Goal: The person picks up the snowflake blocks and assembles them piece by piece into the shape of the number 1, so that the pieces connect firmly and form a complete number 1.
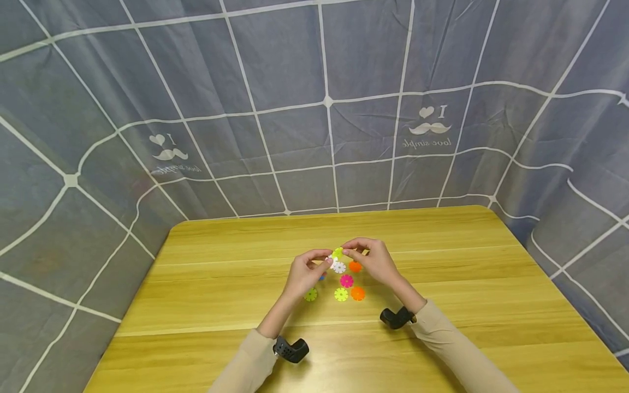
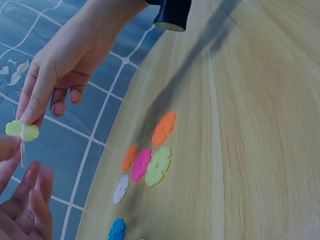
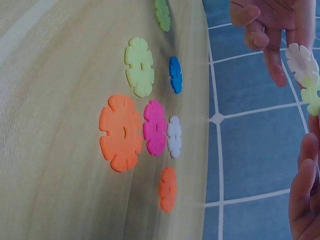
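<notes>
Above the table, my left hand [image 1: 303,273] pinches a white notched flower disc [image 3: 301,62] between thumb and fingers. My right hand [image 1: 375,261] pinches a yellow-green flower disc [image 1: 337,253] from the other side. The two discs meet at their edges, set crosswise in the left wrist view; whether their slots are fully joined I cannot tell. Below lie another white disc [image 3: 174,136], a pink disc [image 1: 346,281], a small orange disc [image 3: 168,189] and a larger orange disc [image 3: 121,133]. A blue disc [image 3: 175,75] is partly hidden by my left hand in the head view.
Two more yellow-green discs lie flat, one near the middle [image 1: 341,295] and one to the left [image 1: 310,295]. The wooden table [image 1: 221,273] meets a grey curtain [image 1: 295,136] with white lines behind it. Both wrists wear black camera mounts [image 1: 291,350].
</notes>
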The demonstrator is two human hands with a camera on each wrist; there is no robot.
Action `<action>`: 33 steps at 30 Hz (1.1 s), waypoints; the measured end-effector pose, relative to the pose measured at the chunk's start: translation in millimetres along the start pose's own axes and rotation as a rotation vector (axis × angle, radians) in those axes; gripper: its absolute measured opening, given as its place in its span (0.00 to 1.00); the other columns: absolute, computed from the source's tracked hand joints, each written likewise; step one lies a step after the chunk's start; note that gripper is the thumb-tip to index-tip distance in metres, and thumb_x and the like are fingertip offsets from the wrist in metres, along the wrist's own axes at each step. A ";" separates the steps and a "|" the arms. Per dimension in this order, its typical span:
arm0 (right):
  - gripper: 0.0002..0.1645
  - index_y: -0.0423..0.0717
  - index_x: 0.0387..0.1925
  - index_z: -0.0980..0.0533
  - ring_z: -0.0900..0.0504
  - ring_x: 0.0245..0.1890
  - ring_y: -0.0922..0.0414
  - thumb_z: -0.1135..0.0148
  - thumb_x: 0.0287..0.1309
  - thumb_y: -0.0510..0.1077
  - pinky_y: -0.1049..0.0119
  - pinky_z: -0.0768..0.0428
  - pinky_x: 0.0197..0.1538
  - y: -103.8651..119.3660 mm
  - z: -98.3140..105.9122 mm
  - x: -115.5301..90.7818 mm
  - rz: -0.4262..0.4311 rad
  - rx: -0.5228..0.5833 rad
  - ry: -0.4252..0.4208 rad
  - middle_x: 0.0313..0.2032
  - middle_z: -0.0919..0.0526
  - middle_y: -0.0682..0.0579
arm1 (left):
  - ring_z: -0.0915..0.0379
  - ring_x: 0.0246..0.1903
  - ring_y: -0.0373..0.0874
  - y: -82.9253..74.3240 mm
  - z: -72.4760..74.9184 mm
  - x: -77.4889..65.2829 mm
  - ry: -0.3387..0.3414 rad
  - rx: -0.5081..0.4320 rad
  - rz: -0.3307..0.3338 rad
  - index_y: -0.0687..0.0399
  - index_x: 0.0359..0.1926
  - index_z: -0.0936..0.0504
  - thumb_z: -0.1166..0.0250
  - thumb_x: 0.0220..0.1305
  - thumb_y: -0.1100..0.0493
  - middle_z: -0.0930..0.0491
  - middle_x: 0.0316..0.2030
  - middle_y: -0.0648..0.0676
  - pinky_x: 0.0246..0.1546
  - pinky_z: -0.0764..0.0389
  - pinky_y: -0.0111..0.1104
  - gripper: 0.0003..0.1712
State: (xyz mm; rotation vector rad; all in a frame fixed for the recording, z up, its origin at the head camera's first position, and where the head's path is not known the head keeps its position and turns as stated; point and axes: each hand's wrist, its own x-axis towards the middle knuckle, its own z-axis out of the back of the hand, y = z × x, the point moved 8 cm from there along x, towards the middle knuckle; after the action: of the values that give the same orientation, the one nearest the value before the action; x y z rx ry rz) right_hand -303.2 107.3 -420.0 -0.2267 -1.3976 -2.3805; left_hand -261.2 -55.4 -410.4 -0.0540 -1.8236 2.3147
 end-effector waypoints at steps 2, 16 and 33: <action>0.07 0.48 0.35 0.15 0.26 0.26 0.61 0.33 0.57 0.45 0.74 0.33 0.23 0.3 -0.6 -0.2 0.002 0.002 -0.001 0.31 0.13 0.53 | 0.23 0.24 0.36 -5.8 0.9 -2.5 0.002 0.016 -0.003 0.66 0.50 0.19 0.38 0.65 0.64 0.19 0.45 0.66 0.28 0.21 0.26 0.14; 0.05 0.49 0.34 0.15 0.25 0.27 0.61 0.31 0.55 0.45 0.76 0.38 0.18 2.4 -7.9 -1.7 0.014 0.028 0.024 0.30 0.13 0.52 | 0.22 0.30 0.46 33.6 -1.9 14.6 -0.083 0.034 -0.058 0.60 0.44 0.15 0.33 0.60 0.58 0.17 0.44 0.59 0.22 0.25 0.24 0.13; 0.11 0.50 0.41 0.15 0.23 0.34 0.60 0.38 0.62 0.49 0.73 0.33 0.24 -0.4 -8.0 -2.6 0.011 0.029 0.062 0.38 0.12 0.52 | 0.28 0.31 0.39 31.4 2.4 15.2 -0.138 0.079 -0.091 0.60 0.40 0.13 0.33 0.60 0.60 0.15 0.39 0.58 0.31 0.26 0.26 0.10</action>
State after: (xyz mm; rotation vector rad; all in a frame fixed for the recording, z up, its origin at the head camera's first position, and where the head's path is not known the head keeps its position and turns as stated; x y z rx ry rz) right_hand -300.5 101.1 -425.1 -0.1521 -1.3977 -2.3363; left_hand -280.6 -62.1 -438.8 0.2009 -1.7537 2.3762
